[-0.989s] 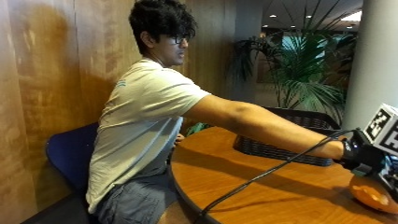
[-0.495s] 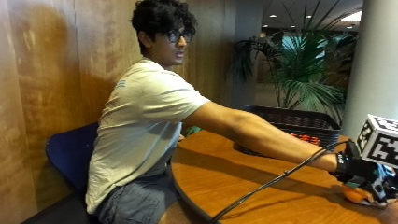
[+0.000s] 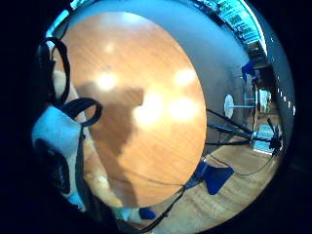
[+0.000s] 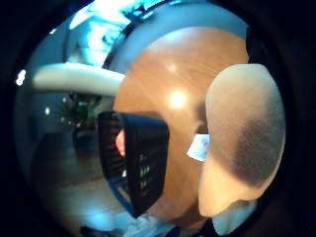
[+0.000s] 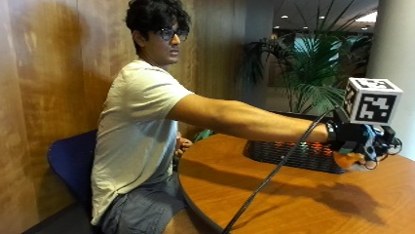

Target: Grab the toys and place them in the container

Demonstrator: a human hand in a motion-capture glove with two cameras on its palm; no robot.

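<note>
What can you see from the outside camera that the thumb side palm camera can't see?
Only the outside view shows the seated person, the gloved right hand raised above the table, and a blue chair. Only the thumb side palm view shows a big tan rounded toy close to the palm and a small white card on the table. Both show the dark basket and round wooden table.

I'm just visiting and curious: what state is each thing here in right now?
Gloved right hand: raised over the table, fingers curled around an orange toy.
Orange toy: held, off the table.
Black basket: upright on the table, toys inside.
Round wooden table: bearing the basket.
</note>
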